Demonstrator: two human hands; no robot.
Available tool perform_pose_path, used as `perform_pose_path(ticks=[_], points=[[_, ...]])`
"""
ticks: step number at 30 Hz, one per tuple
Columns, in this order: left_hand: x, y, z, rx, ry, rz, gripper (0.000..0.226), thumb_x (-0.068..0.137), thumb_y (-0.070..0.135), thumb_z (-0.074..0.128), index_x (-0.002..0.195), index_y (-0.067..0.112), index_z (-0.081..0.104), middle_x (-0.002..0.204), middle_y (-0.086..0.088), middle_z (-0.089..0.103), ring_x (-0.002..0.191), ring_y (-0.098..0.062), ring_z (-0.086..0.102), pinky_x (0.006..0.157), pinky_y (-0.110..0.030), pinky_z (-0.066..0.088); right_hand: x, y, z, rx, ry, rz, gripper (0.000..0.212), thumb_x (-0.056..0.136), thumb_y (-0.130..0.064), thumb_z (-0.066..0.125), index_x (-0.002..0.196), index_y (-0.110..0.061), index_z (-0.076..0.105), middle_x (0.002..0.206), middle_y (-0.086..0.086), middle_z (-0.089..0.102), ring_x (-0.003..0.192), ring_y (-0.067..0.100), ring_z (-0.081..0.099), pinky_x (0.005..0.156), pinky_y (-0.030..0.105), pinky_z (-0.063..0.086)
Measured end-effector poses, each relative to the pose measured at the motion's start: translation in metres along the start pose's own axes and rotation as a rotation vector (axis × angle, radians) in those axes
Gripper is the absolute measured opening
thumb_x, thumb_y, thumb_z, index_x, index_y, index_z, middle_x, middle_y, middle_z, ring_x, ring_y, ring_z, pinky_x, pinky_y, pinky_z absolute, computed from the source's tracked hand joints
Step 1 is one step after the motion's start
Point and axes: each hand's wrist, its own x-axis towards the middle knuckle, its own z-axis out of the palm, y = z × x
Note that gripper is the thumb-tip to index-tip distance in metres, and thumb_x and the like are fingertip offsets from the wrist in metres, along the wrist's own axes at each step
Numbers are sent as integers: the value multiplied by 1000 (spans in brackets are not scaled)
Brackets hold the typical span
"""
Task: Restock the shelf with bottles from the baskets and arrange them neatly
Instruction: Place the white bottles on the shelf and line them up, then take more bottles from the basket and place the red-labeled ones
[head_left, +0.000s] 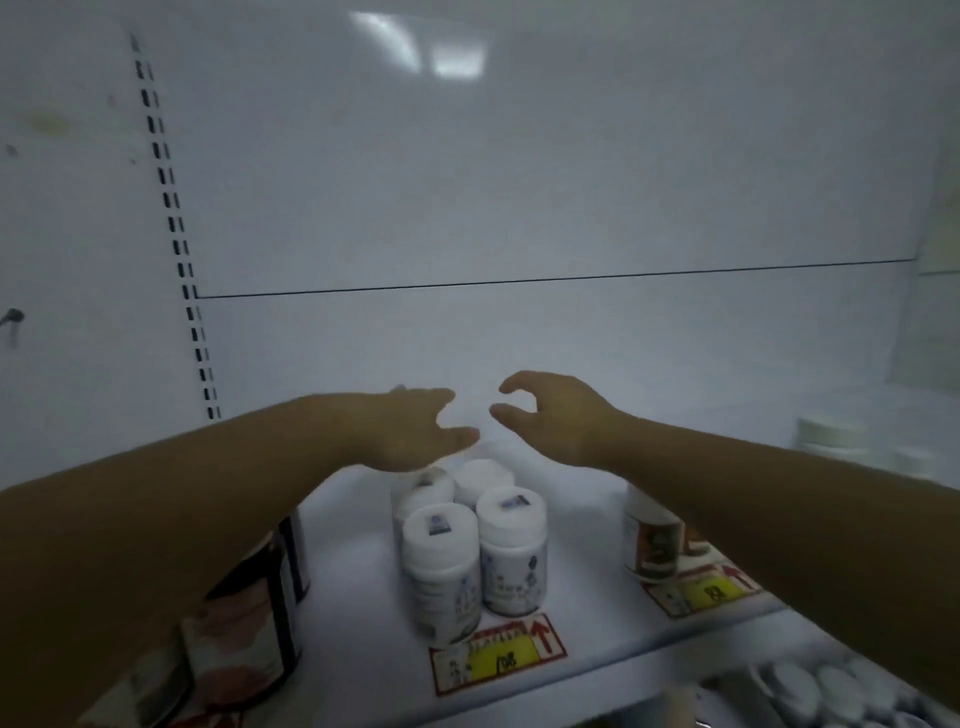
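Dark jars (244, 618) crowd my left arm; four white bottles (470, 540) sit under my left hand (415, 431) and right hand (550, 415), both open, holding nothing above the shelf (353, 561).

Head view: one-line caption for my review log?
Both empty hands, left hand and right hand, reach over four white-capped bottles on the shelf.

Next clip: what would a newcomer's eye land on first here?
Two bare hands, left hand and right hand, reach open and empty over the white shelf. Below them stands a tight cluster of white-capped plastic bottles, behind a red-and-yellow price tag at the front edge.
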Motion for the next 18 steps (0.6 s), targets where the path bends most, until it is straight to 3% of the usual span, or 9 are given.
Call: perform_pose_path(ticks=[2,4,7,11,18], points=[[7,8,-15,209,95,81,75,90,63,28,150,23,7,161,-1,4,147,-20,-3,118,-45,6,-1,13,-20,-237,-16,-13,61,92,-53,40,143,-20,33,155,3,27,142,20,24,112,35,23],[18,23,-26,210,113,115,74,90,63,28,150,22,10,161,-1,6,148,-18,-1,120,-45,6,-7,26,-40,-423,-50,-3,65,93,-54,38,147,-21,24,159,4,14,146,20,10,115,39,16],[33,58,-28,175,86,140,72,92,61,25,150,20,11,160,-2,8,148,-18,-2,120,-45,4,-25,43,-66,-508,-57,57,66,93,-54,37,148,-19,22,159,6,12,147,21,7,116,42,14],[40,125,-19,155,175,228,70,92,61,23,150,22,11,161,-3,6,148,-21,-2,119,-49,4,-64,71,-98,-565,-69,98,70,92,-57,36,148,-18,20,159,8,11,147,23,3,117,44,8],[36,259,4,163,224,380,71,91,62,24,150,25,9,161,-2,-2,147,-18,-6,118,-48,0,-163,158,-174,-546,-96,166,72,90,-59,39,148,-21,19,160,4,12,147,19,2,117,42,8]])
